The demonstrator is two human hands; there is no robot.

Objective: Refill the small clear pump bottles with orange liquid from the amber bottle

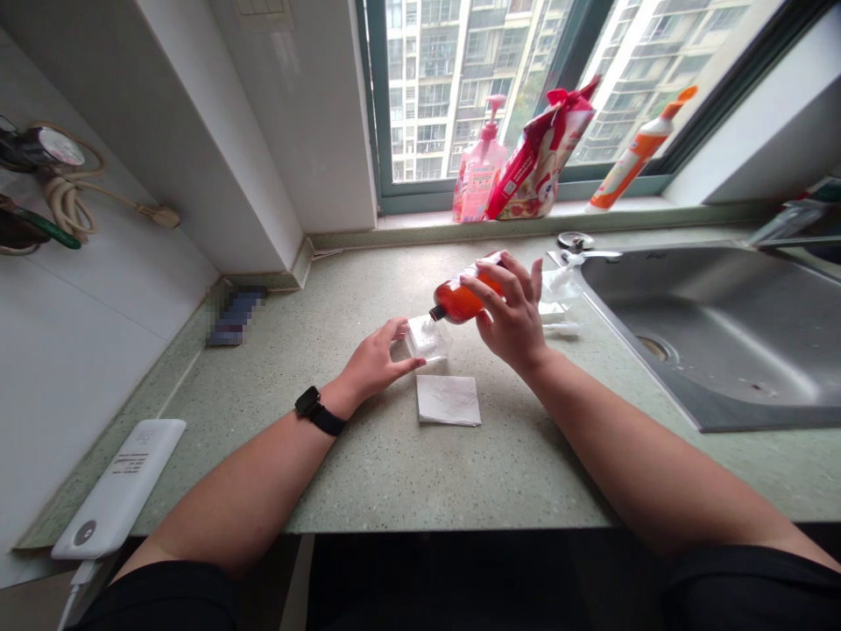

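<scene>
My right hand (516, 326) is wrapped round a bottle of orange-red liquid (460, 300) with a pale label. The bottle is tilted, its dark open neck pointing down and left over a small clear plastic container (430, 346). Thumb and fingers of my left hand (369, 361) grip that container by its left side on the counter. Whether liquid is flowing is too small to tell. Just in front of the container lies a folded white tissue (448, 400). To the right of my right hand is a white pump head (573, 263), with a white tube (561, 329) nearby.
A steel sink (723, 350) is set into the counter (394, 473) at right. On the windowsill stand a pink pump bottle (481, 175), a red bag (542, 162) and an orange-white bottle (637, 158). A white power bank (122, 486) with a cable lies at left.
</scene>
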